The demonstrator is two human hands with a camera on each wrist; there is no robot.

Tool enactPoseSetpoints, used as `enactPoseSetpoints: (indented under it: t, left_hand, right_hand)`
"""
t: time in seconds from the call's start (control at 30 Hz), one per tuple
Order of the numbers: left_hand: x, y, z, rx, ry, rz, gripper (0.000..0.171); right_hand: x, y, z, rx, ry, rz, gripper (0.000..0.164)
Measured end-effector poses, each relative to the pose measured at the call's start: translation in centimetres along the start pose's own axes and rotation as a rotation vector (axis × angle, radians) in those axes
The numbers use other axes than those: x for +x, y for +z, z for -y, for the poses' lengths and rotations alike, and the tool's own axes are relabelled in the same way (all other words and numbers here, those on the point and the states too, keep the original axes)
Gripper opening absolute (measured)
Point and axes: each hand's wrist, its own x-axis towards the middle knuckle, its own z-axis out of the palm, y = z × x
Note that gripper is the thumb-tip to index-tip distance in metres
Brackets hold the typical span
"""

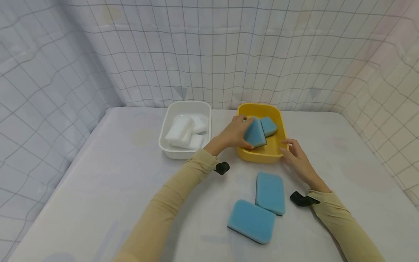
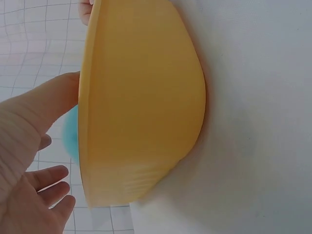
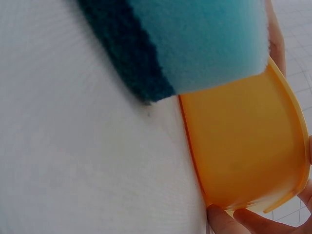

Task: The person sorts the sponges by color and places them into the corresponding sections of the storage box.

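Observation:
At the yellow tub [image 1: 258, 157], my left hand [image 1: 234, 133] reaches over the near left rim. It grips a tilted blue sponge [image 1: 254, 134] inside, thumb at the lower corner and fingers at the far end. A second blue sponge [image 1: 268, 126] lies in the tub beside it. My right hand [image 1: 299, 162] holds the tub's right rim, its fingertips bent over the edge. In the right wrist view, its fingers [image 3: 253, 222] lie along the outside of the tub [image 3: 243, 141]. In the left wrist view, the tub wall [image 2: 141, 102] hides most of the held sponge.
Two blue sponges with dark undersides, one upright-lying [image 1: 270, 193] and one slanted [image 1: 252, 221], lie on the white table in front of the tub. To the left stands a white tub [image 1: 176, 154] with several white sponge-like blocks [image 1: 180, 129]. Grid-patterned curtains [image 1: 203, 54] surround the table.

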Motion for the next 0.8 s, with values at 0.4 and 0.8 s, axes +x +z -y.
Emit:
enactPoseSetpoints:
  t: [0.4, 0.8]
  left_hand:
    - [-1.3, -0.5, -0.5, -0.065, 0.065, -0.057, 0.089]
    - [-3.2, -1.3, -1.8, -0.104, 0.173, -0.132, 0.086]
  right_hand:
    - [0.0, 0.0, 0.0, 0.034, -0.031, 0.006, 0.043]
    - [-0.2, 0.0, -0.1, -0.008, -0.017, -0.011, 0.043]
